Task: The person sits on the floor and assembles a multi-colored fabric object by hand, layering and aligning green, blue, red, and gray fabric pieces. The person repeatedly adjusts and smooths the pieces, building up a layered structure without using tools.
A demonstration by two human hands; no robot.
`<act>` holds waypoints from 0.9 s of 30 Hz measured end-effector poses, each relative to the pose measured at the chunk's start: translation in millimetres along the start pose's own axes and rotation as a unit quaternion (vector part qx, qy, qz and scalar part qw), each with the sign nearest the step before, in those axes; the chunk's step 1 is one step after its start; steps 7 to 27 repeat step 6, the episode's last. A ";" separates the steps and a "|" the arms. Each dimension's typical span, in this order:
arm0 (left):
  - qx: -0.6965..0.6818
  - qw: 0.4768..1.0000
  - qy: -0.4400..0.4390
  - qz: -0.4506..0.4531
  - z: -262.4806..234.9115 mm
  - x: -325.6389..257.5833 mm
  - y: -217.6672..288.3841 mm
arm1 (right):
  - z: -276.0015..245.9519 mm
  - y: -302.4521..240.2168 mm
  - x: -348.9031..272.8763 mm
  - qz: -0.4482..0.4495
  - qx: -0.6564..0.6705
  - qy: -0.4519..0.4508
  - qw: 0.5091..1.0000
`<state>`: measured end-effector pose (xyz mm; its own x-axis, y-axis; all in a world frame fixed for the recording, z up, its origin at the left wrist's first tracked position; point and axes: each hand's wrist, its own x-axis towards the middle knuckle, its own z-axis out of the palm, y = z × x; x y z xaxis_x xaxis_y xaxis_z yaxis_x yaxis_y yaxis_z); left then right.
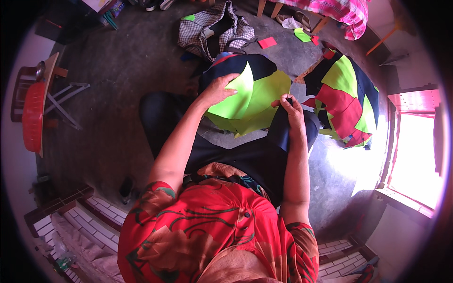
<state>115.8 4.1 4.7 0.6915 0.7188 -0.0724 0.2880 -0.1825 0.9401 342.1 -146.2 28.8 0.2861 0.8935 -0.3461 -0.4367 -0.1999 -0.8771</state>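
1. A stack of lime-green fabric pieces (pixel 257 101) is held over the lap of a seated person, with dark navy pieces (pixel 236 63) lying under and behind it.
2. The left hand (pixel 218 90) is laid on the upper green piece, its fingers spread flat and touching the cloth, while the curled edge of that piece (pixel 245 82) is lifted beside the fingertips.
3. The right hand (pixel 289 107) is pinched shut on a strip of dark navy cloth (pixel 279 129), which is gripped at its top and hangs down against the right knee (just beside the right edge of the green stack).
4. A second pile of cut pieces (pixel 344 101) in lime green, red and navy is spread on the concrete floor (pixel 127 61), well apart to the right, near the sunlit window (pixel 415 160).
5. A checked bag (pixel 214 30) is seen on the floor beyond the green stack, and small scraps in red (pixel 267 42) and green (pixel 302 34) are scattered near it.
6. A red plastic stool (pixel 33 115) is placed at the far left, beside a folding metal frame (pixel 66 99).
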 end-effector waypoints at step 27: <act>0.194 0.967 0.163 0.014 13.9 -5.3 -56.5 | -1.2 0.3 4.1 0.001 -0.007 0.011 1.000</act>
